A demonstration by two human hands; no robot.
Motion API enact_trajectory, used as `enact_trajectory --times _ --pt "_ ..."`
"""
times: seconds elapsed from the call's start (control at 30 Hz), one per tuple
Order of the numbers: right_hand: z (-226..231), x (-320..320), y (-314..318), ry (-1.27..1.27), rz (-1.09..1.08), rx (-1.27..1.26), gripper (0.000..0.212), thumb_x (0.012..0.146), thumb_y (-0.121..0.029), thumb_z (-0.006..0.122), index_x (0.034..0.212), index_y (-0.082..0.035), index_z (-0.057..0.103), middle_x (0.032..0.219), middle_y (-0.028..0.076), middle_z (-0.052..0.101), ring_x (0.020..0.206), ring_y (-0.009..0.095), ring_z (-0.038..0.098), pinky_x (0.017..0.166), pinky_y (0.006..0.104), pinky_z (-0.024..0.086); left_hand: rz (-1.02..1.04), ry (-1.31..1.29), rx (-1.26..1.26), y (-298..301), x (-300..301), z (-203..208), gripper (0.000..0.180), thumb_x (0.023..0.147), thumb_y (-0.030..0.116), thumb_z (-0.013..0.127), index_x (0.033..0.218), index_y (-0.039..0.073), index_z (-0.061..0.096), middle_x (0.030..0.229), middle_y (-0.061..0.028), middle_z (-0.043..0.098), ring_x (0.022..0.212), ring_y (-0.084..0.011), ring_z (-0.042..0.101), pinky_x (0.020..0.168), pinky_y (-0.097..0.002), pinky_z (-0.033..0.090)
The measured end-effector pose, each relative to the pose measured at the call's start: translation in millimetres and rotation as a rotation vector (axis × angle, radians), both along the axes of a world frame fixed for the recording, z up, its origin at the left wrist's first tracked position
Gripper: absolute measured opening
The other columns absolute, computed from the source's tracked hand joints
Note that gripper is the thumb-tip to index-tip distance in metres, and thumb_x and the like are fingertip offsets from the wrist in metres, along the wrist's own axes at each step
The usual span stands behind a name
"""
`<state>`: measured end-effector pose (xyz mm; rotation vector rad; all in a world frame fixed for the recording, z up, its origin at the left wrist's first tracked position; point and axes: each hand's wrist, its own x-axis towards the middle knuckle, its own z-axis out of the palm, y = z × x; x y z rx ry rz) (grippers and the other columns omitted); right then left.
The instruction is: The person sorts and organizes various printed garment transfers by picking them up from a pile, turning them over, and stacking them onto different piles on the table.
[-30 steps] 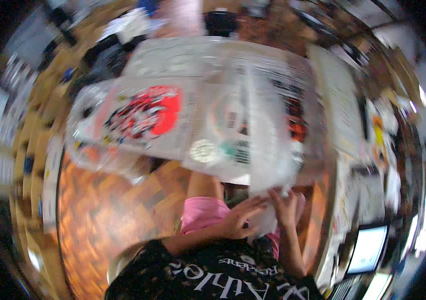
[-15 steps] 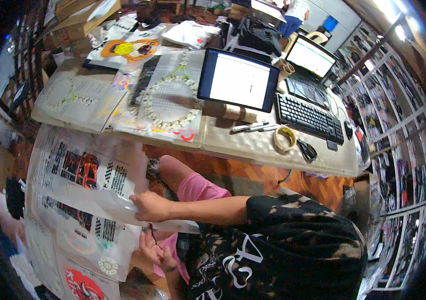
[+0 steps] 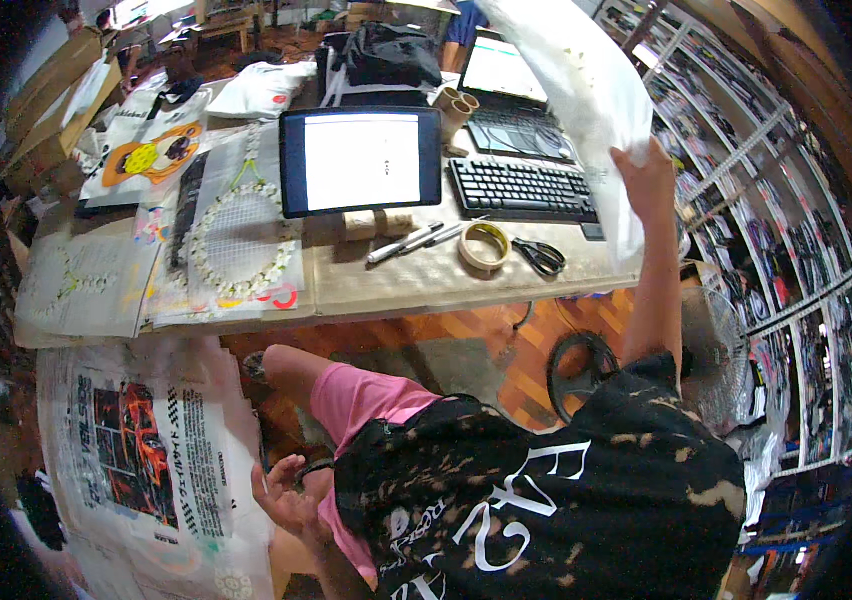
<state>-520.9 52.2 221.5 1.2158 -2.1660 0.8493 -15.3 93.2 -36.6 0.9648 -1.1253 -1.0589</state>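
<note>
"Spanning nine to two o'clock, the surface (image 3: 376, 285) lies ahead of you; what has changed?"

"At eight o'clock, your printed sheets (image 3: 161, 465) now lie bare: the translucent white film (image 3: 596, 100) that crossed them half a second ago has swung up to about one-thirty, hanging before the surface's right end. That likely means the topmost print has been cleared of it."

"And your grip?"

"Your right hand (image 3: 646, 180) pinches the film's edge; your left hand (image 3: 291, 495), loosely curled beside the sheets, shows nothing in its grasp."
</note>
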Motion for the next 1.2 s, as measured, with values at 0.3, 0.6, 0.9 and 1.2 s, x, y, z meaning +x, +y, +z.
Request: enact_trajectory --times 0.3,0.6,0.9,1.2 --pt "-102 -111 25 0.034 -0.425 0.340 0.035 0.071 -0.025 0.063 0.095 0.000 0.058 0.093 0.024 0.062 0.089 0.039 0.060 0.079 0.0451 0.048 -0.130 0.153 0.009 1 -9 -3 0.083 0.063 0.012 0.051 0.138 -0.001 0.018 0.110 -0.0211 0.053 0.097 -0.0274 0.054 0.093 -0.0380 0.040" --pt "-123 -136 15 -0.255 -0.526 0.481 0.089 0.077 -0.077 0.031 0.105 0.003 0.061 0.106 0.027 0.059 0.106 0.038 0.055 0.092 0.0442 0.040 -0.080 0.172 0.120 14 2 -23 0.084 0.067 0.016 0.056 0.140 0.001 0.017 0.112 -0.0206 0.051 0.097 -0.0274 0.054 0.091 -0.0371 0.042" --pt "-150 -224 34 -0.276 -0.373 0.606 0.039 0.082 -0.039 0.054 0.094 -0.004 0.063 0.093 0.016 0.064 0.086 0.028 0.061 0.079 0.0362 0.046 -0.105 0.066 0.124 4 21 -34 0.080 0.071 0.018 0.056 0.140 0.002 0.017 0.114 -0.0204 0.049 0.098 -0.0259 0.052 0.088 -0.0365 0.044" --pt "-200 -394 95 -0.355 -0.224 0.457 0.056 0.062 -0.007 0.074 0.112 -0.004 0.050 0.106 0.017 0.059 0.100 0.029 0.056 0.086 0.0336 0.043 -0.044 0.142 0.203 6 30 -50 0.074 0.077 0.018 0.060 0.139 0.004 0.021 0.114 -0.0178 0.051 0.094 -0.0211 0.054 0.085 -0.0326 0.045"
